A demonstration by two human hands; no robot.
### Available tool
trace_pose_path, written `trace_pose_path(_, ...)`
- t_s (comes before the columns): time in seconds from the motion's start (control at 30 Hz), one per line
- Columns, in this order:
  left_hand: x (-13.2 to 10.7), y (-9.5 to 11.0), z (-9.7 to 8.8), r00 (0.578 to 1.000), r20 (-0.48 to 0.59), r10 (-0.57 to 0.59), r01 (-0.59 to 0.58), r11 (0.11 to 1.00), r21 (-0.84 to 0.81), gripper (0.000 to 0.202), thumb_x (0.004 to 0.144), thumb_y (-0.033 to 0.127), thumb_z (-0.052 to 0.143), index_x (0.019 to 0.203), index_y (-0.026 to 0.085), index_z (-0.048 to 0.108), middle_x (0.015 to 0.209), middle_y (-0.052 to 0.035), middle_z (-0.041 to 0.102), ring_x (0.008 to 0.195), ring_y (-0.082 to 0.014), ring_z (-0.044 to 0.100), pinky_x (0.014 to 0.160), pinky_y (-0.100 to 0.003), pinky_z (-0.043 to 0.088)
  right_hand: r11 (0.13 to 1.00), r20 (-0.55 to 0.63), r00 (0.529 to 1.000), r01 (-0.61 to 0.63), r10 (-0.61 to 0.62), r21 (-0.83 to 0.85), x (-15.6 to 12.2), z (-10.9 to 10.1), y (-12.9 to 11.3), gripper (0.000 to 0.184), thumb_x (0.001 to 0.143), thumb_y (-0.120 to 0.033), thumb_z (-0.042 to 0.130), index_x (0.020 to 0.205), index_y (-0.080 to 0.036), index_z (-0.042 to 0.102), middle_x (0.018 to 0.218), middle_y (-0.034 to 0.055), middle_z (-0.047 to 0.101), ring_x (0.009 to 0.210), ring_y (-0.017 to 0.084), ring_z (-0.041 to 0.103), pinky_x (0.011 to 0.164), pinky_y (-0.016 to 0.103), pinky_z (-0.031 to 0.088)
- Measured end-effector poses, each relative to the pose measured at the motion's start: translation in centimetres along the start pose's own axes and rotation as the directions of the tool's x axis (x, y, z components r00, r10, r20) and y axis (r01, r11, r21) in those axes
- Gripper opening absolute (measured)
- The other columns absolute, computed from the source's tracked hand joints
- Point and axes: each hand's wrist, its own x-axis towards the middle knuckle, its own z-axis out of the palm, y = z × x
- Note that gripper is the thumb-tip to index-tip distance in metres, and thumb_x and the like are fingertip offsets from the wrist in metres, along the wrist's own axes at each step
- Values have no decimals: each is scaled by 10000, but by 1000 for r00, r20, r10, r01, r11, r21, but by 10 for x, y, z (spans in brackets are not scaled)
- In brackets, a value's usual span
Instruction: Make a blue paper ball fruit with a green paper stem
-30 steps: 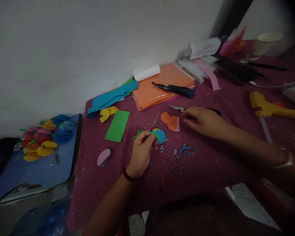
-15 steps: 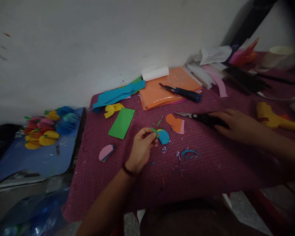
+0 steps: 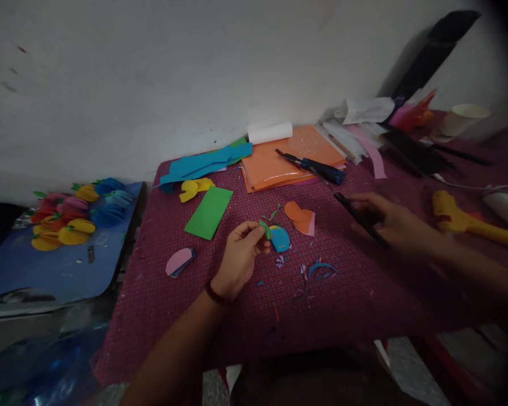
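Head camera view: the green card (image 3: 209, 212) lies flat on the red checked cloth (image 3: 237, 338). To its right and a little nearer the person, the left hand (image 3: 242, 254) pinches a small green paper leaf (image 3: 265, 229) between thumb and fingertips. That leaf is at the edge of a blue paper disc (image 3: 280, 239), right of the card; whether the two touch I cannot tell.

Well to the right of the card, the right hand (image 3: 395, 224) holds black scissors (image 3: 359, 219), with its fingers bent around the handle. The hand is blurred, so I cannot tell how each finger sits or whether the blades are apart.

Between the card and the scissors lie a thin green scrap (image 3: 272, 213) and some orange cutouts (image 3: 298, 215). Nearer the person than the card are pink cutouts (image 3: 180, 261), to its left, and curved blue scraps (image 3: 322, 268), to its right. Just beyond the card are yellow pieces (image 3: 189, 190), with blue strips (image 3: 207, 164) behind them. Orange sheets (image 3: 265, 169) lie beyond the card to the right, bearing a tool with a dark handle (image 3: 322, 169). A yellow glue gun (image 3: 446, 213) rests far right of the card. Far to its left, colorful paper fruits (image 3: 70, 217) sit on a blue board (image 3: 63, 276).
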Motion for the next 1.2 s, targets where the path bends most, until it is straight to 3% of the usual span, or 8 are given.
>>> trace_pose_path(0.07,0,2,0,1000,-5,14,-14,1000,4,175,664,254,723,669,153,581,580,43,559,500,-77,538,469,-201,434,951,130,990,16,-59,308,-7,12,-26,546,843,-292,580,1328,-182,355,881,75,616,730,161,578,626,257,457)
trace_pose_path(0.13,-1,4,-1,998,-13,57,-56,998,28,147,684,233,691,647,157,571,553,47,541,482,-69,505,459,-193,406,866,250,961,-21,-121,499,-8,24,-50,608,863,-300,551,1392,-184,273,891,71,604,745,161,579,650,264,473)
trace_pose_path(0.23,-1,9,-3,989,-34,146,-144,987,71,123,706,193,642,625,161,555,513,56,503,460,-54,441,438,-178,343,736,313,904,3,-292,677,-2,42,-75,681,867,-287,542,1444,-217,188,988,72,592,860,171,582,716,282,470)
trace_pose_path(0.3,-2,15,-4,982,-63,177,-173,982,72,113,706,190,631,634,164,548,499,62,484,442,-51,405,421,-178,303,678,318,876,13,-362,735,3,52,-84,675,859,-327,567,1435,-223,229,1003,65,573,883,173,566,724,285,459)
trace_pose_path(0.5,-3,28,-5,971,-134,198,-198,980,10,139,682,214,659,642,164,535,495,68,471,429,-46,373,408,-179,272,652,322,879,-18,-351,758,6,77,-96,624,830,-556,572,1309,-175,448,865,35,508,745,139,487,681,270,438)
trace_pose_path(0.7,-1,25,-2,977,-129,170,-173,985,-13,184,684,228,661,630,172,494,481,70,472,400,-50,371,371,-183,245,645,359,854,-37,-375,763,5,87,-91,545,824,-568,579,1195,-170,546,817,24,505,709,126,488,645,247,432)
trace_pose_path(0.93,-1,24,-1,979,-124,164,-163,987,16,183,682,203,625,612,178,457,464,76,462,388,-48,365,362,-176,238,639,379,861,-86,-338,764,3,89,-91,424,823,-551,585,958,-150,567,728,-7,458,598,85,426,524,206,352)
trace_pose_path(1.2,0,19,-2,979,-125,158,-154,987,38,180,678,189,604,596,176,444,459,77,450,392,-42,349,370,-171,231,672,401,874,-123,-276,730,1,92,-89,502,829,-523,593,1159,-148,541,671,-35,413,551,76,385,489,203,314)
